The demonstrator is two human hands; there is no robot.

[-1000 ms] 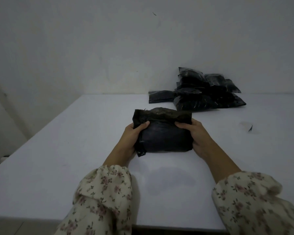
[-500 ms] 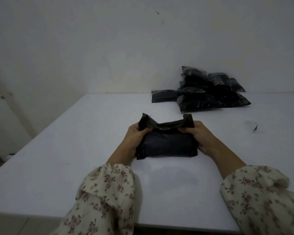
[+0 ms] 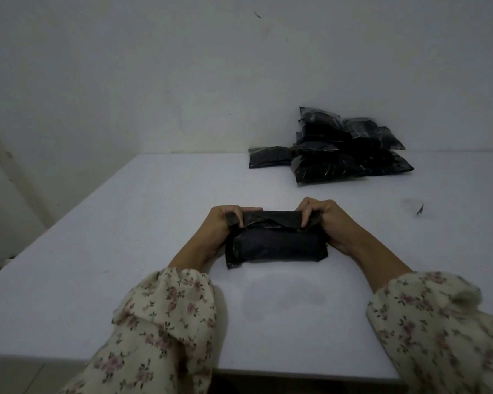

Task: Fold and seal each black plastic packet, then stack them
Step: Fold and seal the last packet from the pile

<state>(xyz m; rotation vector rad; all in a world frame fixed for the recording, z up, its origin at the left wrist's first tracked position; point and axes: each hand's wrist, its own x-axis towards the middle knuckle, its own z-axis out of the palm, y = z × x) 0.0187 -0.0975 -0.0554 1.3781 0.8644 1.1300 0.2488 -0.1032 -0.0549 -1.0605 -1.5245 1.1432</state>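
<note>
A black plastic packet [image 3: 276, 247] lies on the white table [image 3: 125, 251] in front of me, its top flap folded down toward me. My left hand [image 3: 219, 226] pinches the flap's left corner. At the right corner, my right hand [image 3: 325, 220] grips the flap with curled fingers. Both hands press against the packet's ends. A pile of several black packets [image 3: 345, 149] sits at the back of the table against the wall, to the right.
A small dark scrap [image 3: 419, 209] lies on the table at the right. The table's left edge runs diagonally beside a wall, and its near edge is just below my floral sleeves.
The packet's open top, upright a second ago, has been folded down toward me. Both hands slid up from its sides to the flap's corners.
</note>
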